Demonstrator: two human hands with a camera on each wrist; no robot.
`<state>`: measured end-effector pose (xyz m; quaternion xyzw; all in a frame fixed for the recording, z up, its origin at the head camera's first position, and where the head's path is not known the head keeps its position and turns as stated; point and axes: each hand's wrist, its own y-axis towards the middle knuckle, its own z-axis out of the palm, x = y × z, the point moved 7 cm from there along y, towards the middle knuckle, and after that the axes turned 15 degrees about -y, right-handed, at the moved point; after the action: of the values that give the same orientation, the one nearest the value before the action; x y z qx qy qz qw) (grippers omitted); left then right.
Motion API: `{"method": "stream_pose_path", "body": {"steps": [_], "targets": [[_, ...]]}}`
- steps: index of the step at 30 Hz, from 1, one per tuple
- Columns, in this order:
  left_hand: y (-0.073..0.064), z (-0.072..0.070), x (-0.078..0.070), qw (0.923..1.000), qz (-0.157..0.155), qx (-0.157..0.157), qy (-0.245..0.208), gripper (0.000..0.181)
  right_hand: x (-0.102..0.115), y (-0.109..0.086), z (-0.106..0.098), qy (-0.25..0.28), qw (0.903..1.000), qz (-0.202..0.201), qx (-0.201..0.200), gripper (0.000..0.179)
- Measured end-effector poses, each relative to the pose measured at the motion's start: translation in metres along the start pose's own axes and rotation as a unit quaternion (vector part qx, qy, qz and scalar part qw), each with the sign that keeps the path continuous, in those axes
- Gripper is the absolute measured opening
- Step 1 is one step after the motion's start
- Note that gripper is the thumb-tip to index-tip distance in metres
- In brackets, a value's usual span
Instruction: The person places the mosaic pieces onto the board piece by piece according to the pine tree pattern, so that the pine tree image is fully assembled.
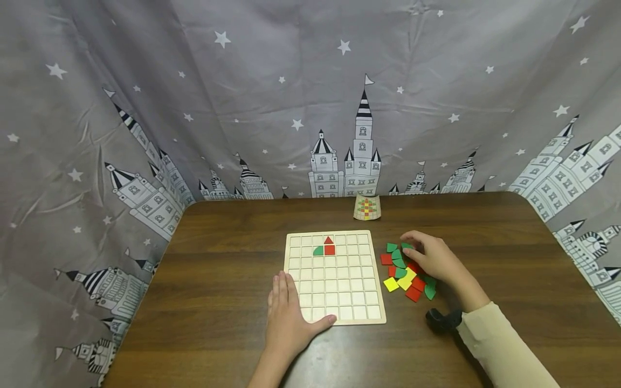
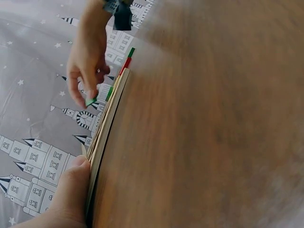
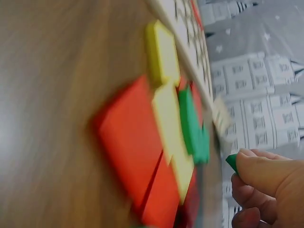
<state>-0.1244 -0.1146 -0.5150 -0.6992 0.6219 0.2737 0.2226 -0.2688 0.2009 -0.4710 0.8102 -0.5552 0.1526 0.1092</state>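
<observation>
A light wooden grid board [image 1: 344, 283] lies on the table, with a red triangle tile [image 1: 328, 240], a red square tile [image 1: 330, 250] and a green quarter-round tile [image 1: 318, 250] in its upper cells. My left hand [image 1: 285, 318] rests at the board's lower left, fingers straight along the left side and thumb on the front edge. To the right of the board, my right hand [image 1: 432, 257] pinches a green tile [image 3: 232, 162] between thumb and fingers, over a loose pile. The fingers cover much of that tile.
Several loose green, red and yellow tiles [image 1: 391, 284] are heaped right of the board, some overlapping. A small pattern card [image 1: 367, 208] with a coloured grid picture stands at the table's back edge. Behind the brown table [image 1: 218, 258] hangs a grey castle-print curtain [image 1: 271, 81].
</observation>
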Motion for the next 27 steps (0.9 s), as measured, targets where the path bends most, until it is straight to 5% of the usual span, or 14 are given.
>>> {"method": "stream_pose_path", "body": {"steps": [13, 27], "targets": [[0.000, 0.000, 0.001, 1.0000, 0.002, -0.002, -0.004, 0.142, 0.068, 0.038, 0.025, 0.070, 0.9975, -0.008, -0.008, 0.026], [-0.001, -0.002, -0.001, 0.9994, 0.023, -0.025, -0.001, 0.140, 0.116, 0.059, 0.054, 0.035, 0.9993, -0.012, -0.005, 0.024]]}}
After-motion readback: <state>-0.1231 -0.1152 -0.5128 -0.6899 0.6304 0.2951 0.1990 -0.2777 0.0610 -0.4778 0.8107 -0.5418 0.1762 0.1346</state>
